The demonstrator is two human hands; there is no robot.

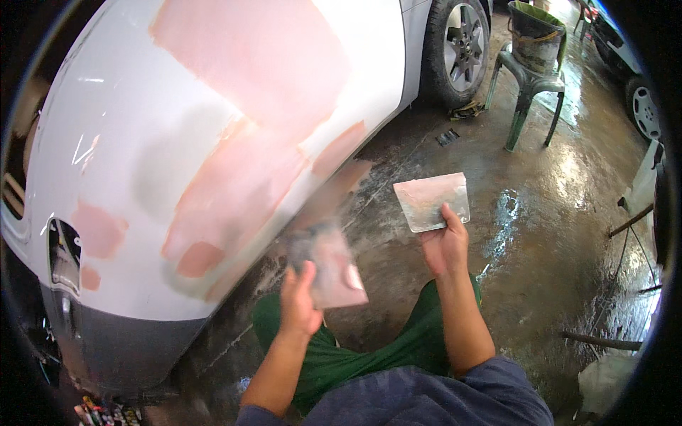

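My left hand (302, 298) grips a flat, motion-blurred plate (330, 270) with pink and grey on its face. My right hand (444, 252) holds a wide flat spreader (431, 195) with pink paste across it, thumb on its face. To the upper left of both hands is a white car body panel (128, 277) with several pink filler patches (213, 184), over a dark grey lower bumper (128, 348). The plate and spreader are apart from each other. My legs in green trousers are bent beneath my arms.
A car wheel (462, 50) stands beyond the panel. A green plastic chair (526, 89) holds a dirty bucket (536, 39). Another car's wheel (643, 106) is at right, above thin metal bars (600, 341). Small items (106, 412) lie at lower left on the wet floor (526, 284).
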